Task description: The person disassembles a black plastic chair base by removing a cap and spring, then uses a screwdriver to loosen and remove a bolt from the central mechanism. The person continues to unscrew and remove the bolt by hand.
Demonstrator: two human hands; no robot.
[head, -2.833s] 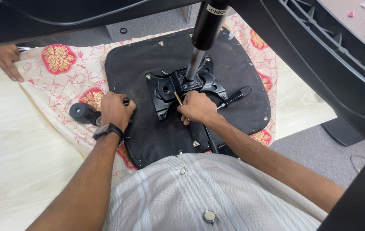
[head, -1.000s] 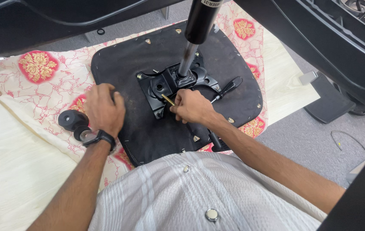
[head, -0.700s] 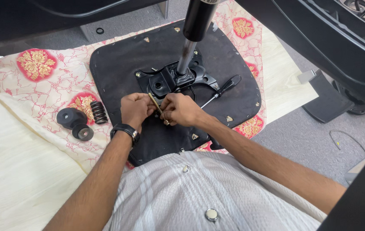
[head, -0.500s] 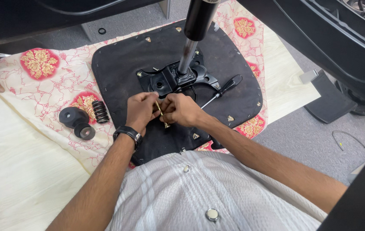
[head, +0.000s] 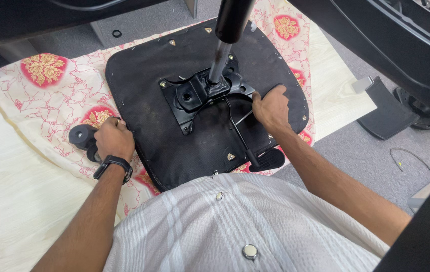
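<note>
My left hand (head: 114,139) rests closed over small black parts at the left edge of the upturned chair seat (head: 144,95). Its fingers curl down around something beside the round black knob (head: 81,135), though I cannot tell exactly which piece they grip. My right hand (head: 271,107) lies on the right side of the seat, its fingers half curled around the thin black lever rod (head: 237,128) that runs out from the metal mechanism plate (head: 195,95). The rod's paddle handle (head: 267,159) pokes out past the seat's near edge.

The seat lies underside up on a flowered cloth (head: 38,95) spread over the pale wooden counter (head: 13,211), with the gas cylinder (head: 225,40) standing up from the plate toward my face.

What worries me: the small parts sit loose on soft cloth close to the seat edge, so a nudge from my wrist could roll the knob away. The cylinder rises tall and unsupported, so if I lean on the lever, the seat may slide on the cloth or tip. My right fingers lie near the plate's metal edges, where a slip could pinch them.

No box, tray or bin is in view; the loose parts lie straight on the cloth.
</note>
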